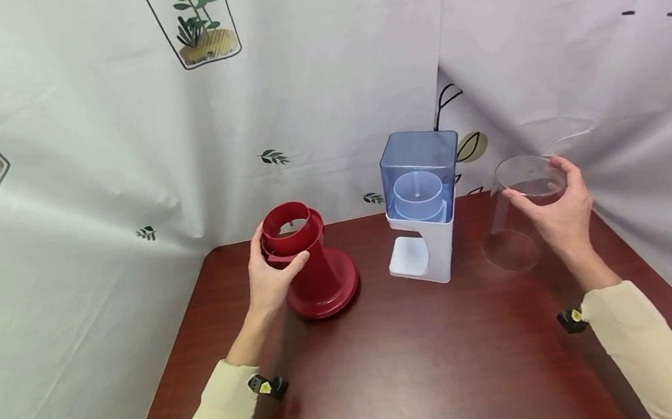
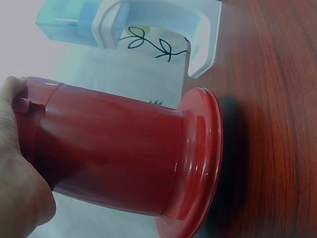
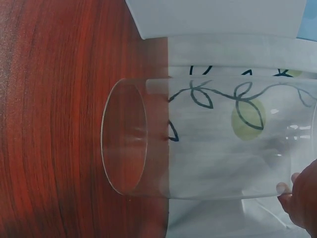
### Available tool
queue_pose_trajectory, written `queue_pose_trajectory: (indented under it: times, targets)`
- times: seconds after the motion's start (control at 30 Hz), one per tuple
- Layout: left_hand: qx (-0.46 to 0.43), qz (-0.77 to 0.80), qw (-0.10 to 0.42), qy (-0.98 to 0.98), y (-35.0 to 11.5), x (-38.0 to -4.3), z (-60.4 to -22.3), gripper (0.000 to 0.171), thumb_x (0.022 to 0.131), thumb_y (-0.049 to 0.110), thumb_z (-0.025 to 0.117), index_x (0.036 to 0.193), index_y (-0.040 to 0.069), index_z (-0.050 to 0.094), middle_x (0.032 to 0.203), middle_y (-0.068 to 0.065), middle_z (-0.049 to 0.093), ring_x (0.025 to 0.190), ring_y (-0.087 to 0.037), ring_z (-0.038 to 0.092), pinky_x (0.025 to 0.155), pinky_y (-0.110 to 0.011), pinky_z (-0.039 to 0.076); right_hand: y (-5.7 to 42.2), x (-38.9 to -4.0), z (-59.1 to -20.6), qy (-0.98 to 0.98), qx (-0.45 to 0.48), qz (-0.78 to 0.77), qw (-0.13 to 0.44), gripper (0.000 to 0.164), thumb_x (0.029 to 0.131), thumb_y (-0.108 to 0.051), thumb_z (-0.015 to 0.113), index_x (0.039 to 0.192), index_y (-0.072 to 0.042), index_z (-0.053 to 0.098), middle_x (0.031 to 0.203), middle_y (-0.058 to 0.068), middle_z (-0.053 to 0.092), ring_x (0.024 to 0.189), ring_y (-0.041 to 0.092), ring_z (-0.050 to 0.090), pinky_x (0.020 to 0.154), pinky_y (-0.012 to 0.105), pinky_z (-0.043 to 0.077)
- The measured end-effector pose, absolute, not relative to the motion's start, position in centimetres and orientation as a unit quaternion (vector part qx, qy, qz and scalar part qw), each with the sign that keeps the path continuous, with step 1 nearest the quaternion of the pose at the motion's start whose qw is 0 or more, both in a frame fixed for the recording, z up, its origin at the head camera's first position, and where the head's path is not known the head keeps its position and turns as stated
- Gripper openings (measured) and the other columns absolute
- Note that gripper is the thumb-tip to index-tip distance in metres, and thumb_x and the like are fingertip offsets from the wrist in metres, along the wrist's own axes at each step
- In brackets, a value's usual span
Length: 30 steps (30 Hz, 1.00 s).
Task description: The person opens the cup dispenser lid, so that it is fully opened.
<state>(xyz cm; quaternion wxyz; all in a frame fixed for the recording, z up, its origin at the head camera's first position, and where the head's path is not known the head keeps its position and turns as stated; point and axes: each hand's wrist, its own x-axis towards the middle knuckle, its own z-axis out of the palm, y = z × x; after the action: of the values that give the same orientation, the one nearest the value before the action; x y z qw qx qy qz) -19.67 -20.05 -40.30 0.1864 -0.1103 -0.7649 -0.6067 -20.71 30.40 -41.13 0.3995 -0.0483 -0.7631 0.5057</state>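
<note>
My left hand [image 1: 268, 282] grips the upper end of a red plastic stand [image 1: 317, 281], with thumb and fingers round its ringed collar. The stand has a hollow top and a wide round foot; in the left wrist view its smooth side [image 2: 114, 146] fills the middle. On the right, my right hand [image 1: 564, 216] holds a clear, open-ended cylinder [image 1: 501, 214] by its upper rim, thumb and fingers on opposite sides. The right wrist view shows the cylinder's wall [image 3: 213, 163] and its round lower rim over the table. Whether either foot or rim touches the wood I cannot tell.
Between the hands stands a white dispenser [image 1: 441, 253] with a translucent blue square tank [image 1: 419, 151] on top and a cup-like piece inside. A brown wooden table [image 1: 426, 364] lies underneath. Behind hangs a white cloth [image 1: 323, 88] printed with plants.
</note>
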Motion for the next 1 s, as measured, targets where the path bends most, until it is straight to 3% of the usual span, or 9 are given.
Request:
queue_pose_trajectory:
  times: [0.17,0.23,0.4,0.5,0.73,0.93,1.0]
  targets:
    - [-0.090,-0.610,0.175,-0.768,-19.5,-20.8,-41.0,0.095,0.086,0.017,0.089,0.163,0.022,0.034,0.154,0.001,0.049,0.134,-0.019,0.050,0.092,-0.027,0.059,30.5,-20.7,-41.4,-0.767,-0.051,0.501,0.398,0.089,0.072,-0.012,0.099,0.150,-0.013,0.056,0.144,0.010,0.063,0.128,0.021,0.063,0.098,0.017,0.045]
    - [-0.082,-0.610,0.169,-0.770,-19.2,-21.2,-41.1,0.096,0.086,0.015,0.088,0.164,0.020,0.032,0.156,-0.001,0.048,0.135,-0.020,0.049,0.094,-0.030,0.059,30.5,-20.7,-41.5,-0.767,-0.053,0.501,0.397,0.090,0.071,-0.010,0.099,0.150,-0.013,0.056,0.144,0.009,0.063,0.127,0.020,0.063,0.098,0.017,0.045]
    - [-0.063,-0.608,0.163,-0.774,-18.3,-22.1,-41.4,0.097,0.086,0.009,0.087,0.165,0.012,0.029,0.159,-0.010,0.045,0.138,-0.027,0.047,0.102,-0.050,0.056,30.5,-20.6,-41.5,-0.768,-0.056,0.501,0.394,0.091,0.071,-0.009,0.098,0.151,-0.013,0.055,0.144,0.007,0.063,0.124,0.010,0.063,0.097,0.015,0.045]
    - [-0.063,-0.610,0.165,-0.773,-17.8,-22.8,-41.7,0.098,0.086,0.011,0.087,0.165,0.014,0.029,0.159,-0.010,0.044,0.139,-0.029,0.046,0.105,-0.058,0.053,30.4,-20.6,-41.4,-0.767,-0.055,0.502,0.396,0.090,0.071,-0.009,0.098,0.151,-0.014,0.056,0.143,0.007,0.063,0.120,0.006,0.063,0.098,0.015,0.045]
    - [-0.074,-0.605,0.178,-0.772,-17.0,-23.9,-42.6,0.100,0.085,0.026,0.091,0.165,0.022,0.031,0.156,0.000,0.047,0.137,-0.023,0.048,0.102,-0.054,0.056,30.3,-20.7,-41.3,-0.764,-0.047,0.506,0.398,0.091,0.071,-0.009,0.099,0.150,-0.013,0.056,0.144,0.009,0.062,0.116,0.006,0.062,0.100,0.015,0.047]
    - [-0.083,-0.595,0.186,-0.777,-16.1,-25.0,-42.8,0.100,0.085,0.029,0.091,0.165,0.022,0.031,0.156,-0.002,0.049,0.136,-0.024,0.049,0.101,-0.054,0.056,30.4,-20.6,-41.3,-0.763,-0.051,0.507,0.398,0.091,0.071,-0.009,0.099,0.150,-0.014,0.056,0.144,0.008,0.062,0.112,0.003,0.059,0.104,0.019,0.048]
    - [-0.081,-0.591,0.182,-0.782,-15.4,-24.4,-41.7,0.100,0.086,0.024,0.089,0.166,0.017,0.029,0.157,-0.007,0.048,0.136,-0.027,0.050,0.102,-0.054,0.056,30.4,-20.6,-41.3,-0.764,-0.053,0.506,0.397,0.091,0.071,-0.010,0.099,0.150,-0.014,0.056,0.144,0.008,0.062,0.112,0.002,0.059,0.103,0.019,0.048]
